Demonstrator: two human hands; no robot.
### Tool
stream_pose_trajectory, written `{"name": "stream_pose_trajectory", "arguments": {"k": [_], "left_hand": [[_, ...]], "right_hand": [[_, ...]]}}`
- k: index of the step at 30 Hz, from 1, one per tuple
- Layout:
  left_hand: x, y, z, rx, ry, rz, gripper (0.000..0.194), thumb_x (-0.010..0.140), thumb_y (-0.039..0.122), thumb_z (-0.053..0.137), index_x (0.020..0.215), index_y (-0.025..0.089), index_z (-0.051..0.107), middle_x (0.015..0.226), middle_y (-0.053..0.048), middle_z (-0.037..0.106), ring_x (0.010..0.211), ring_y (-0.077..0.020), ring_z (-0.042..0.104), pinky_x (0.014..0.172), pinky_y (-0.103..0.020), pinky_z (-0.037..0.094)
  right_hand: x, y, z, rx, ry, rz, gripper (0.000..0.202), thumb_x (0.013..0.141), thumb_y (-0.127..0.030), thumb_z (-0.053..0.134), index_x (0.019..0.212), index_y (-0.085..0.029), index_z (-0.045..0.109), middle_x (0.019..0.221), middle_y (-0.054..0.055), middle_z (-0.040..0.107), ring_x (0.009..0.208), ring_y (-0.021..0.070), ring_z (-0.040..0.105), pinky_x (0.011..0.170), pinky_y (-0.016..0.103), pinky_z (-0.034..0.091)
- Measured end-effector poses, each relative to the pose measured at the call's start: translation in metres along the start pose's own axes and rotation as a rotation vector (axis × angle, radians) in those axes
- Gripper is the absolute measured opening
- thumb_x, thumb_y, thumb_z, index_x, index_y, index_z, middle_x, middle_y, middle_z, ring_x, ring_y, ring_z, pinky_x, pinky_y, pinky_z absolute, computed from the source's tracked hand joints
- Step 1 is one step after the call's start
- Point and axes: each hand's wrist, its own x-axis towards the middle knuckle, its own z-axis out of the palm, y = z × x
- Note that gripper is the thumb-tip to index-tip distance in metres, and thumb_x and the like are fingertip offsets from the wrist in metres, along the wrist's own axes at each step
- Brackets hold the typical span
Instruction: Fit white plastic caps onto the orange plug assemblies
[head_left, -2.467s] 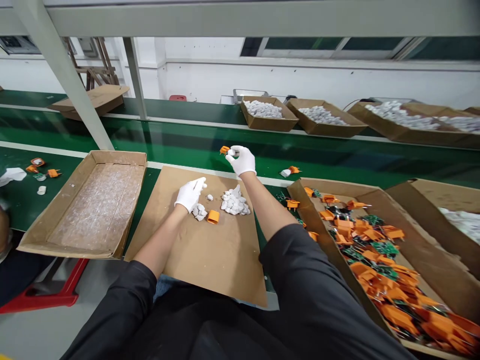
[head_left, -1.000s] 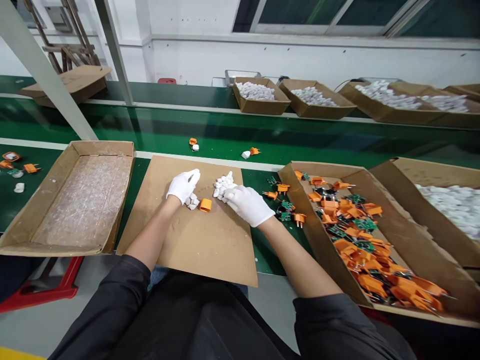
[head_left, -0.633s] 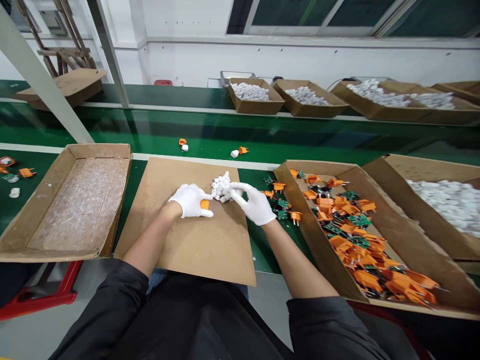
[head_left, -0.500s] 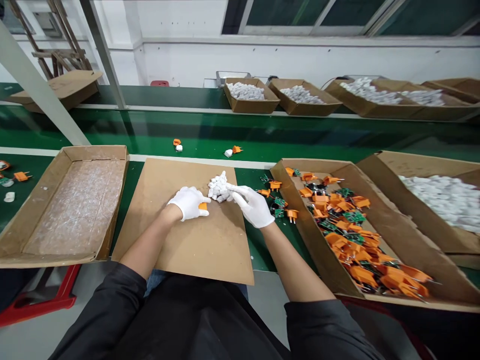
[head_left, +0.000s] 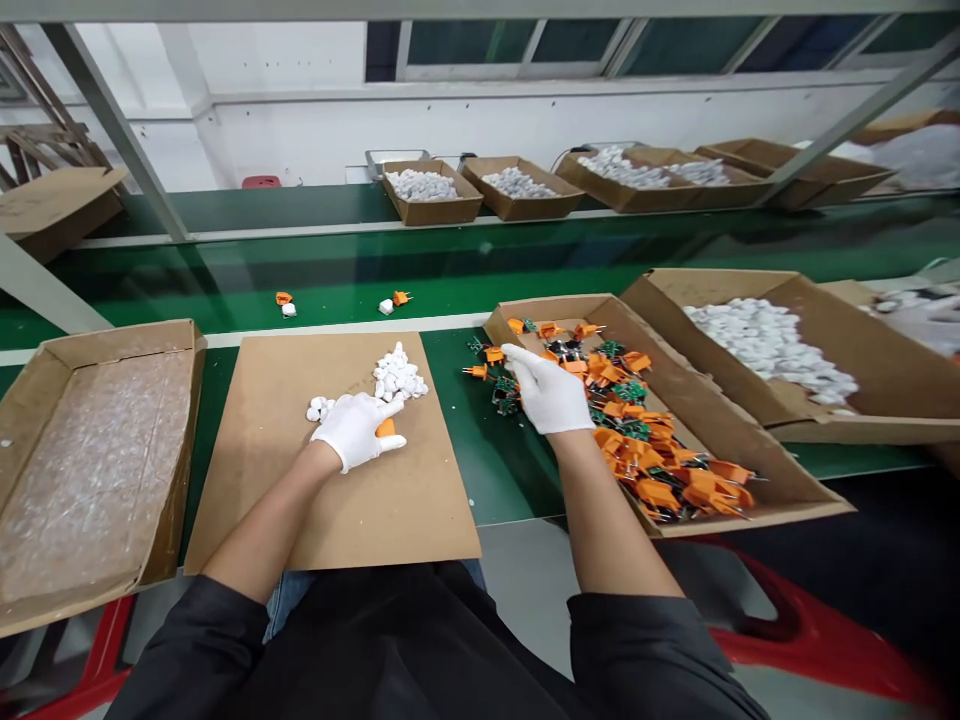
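Observation:
My gloved left hand [head_left: 358, 430] is over the brown cardboard sheet [head_left: 352, 510], closed round an orange plug piece [head_left: 385, 428] that shows between thumb and fingers. A pile of small white parts [head_left: 399, 375] lies just beyond its fingertips, and a few more white parts [head_left: 321, 408] show behind the hand. My right hand [head_left: 549, 388], also gloved, hovers at the left wall of the box of orange plugs [head_left: 645, 450]. Its fingers reach left, near orange plugs with green circuit boards [head_left: 504, 395] on the green surface. Whether its fingertips hold anything is unclear.
An open carton with a clear plastic lining [head_left: 105, 450] stands at the left. Behind the plug box is a carton of white parts [head_left: 772, 345]. Two orange-and-white pairs lie on the green belt [head_left: 330, 290]. More cartons [head_left: 431, 208] line the back shelf.
My right hand has left the white pile and moved right to the plug box. My left hand still holds the orange piece. The camera view has turned to the right.

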Motion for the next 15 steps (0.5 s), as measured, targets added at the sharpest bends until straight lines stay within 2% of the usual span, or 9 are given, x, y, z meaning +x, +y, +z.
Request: {"name": "stream_pose_trajectory", "arguments": {"k": [3,6,9,12,15], "left_hand": [[0.001,0.001,0.0,-0.009,-0.006,0.016,0.056,0.087,0.055,0.044,0.14,0.036,0.048,0.106,-0.01,0.066,0.093,-0.0308,0.062,0.075,-0.04,0.044],[0.001,0.001,0.0,-0.025,-0.007,0.032,0.054,0.087,0.055,0.044,0.136,0.034,0.053,0.107,-0.012,0.066,0.095,-0.0322,0.062,0.076,-0.04,0.044],[0.001,0.0,0.0,-0.036,0.006,0.032,0.052,0.088,0.054,0.045,0.135,0.034,0.054,0.106,-0.011,0.067,0.095,-0.0312,0.062,0.077,-0.04,0.044],[0.001,0.0,0.0,-0.045,0.03,-0.003,0.05,0.088,0.052,0.046,0.134,0.035,0.055,0.099,-0.009,0.068,0.09,-0.0296,0.063,0.075,-0.039,0.044],[0.002,-0.001,0.002,-0.119,0.093,-0.044,0.046,0.088,0.047,0.047,0.129,0.032,0.06,0.098,-0.009,0.069,0.091,-0.0289,0.062,0.077,-0.04,0.046]], "right_hand": [[-0.001,0.005,-0.008,-0.162,-0.085,-0.037,0.039,0.094,-0.034,0.04,0.12,-0.023,0.067,0.12,0.009,0.07,0.11,0.0308,0.066,0.095,0.048,0.052],[-0.006,0.003,-0.002,-0.348,-0.14,-0.077,0.044,0.088,-0.037,0.052,0.128,-0.02,0.062,0.116,0.015,0.069,0.101,0.0321,0.067,0.083,0.044,0.055],[-0.008,0.001,0.007,-0.444,-0.13,-0.1,0.052,0.081,-0.028,0.06,0.132,-0.019,0.057,0.109,0.015,0.069,0.09,0.0292,0.067,0.076,0.04,0.054],[-0.005,-0.001,0.01,-0.308,-0.048,-0.105,0.043,0.084,-0.019,0.051,0.125,-0.019,0.063,0.098,0.012,0.07,0.089,0.0265,0.067,0.082,0.041,0.055],[-0.001,-0.012,0.01,-0.023,0.021,-0.128,0.041,0.084,-0.021,0.05,0.123,-0.017,0.063,0.096,0.01,0.071,0.087,0.0231,0.068,0.088,0.042,0.055]]}}
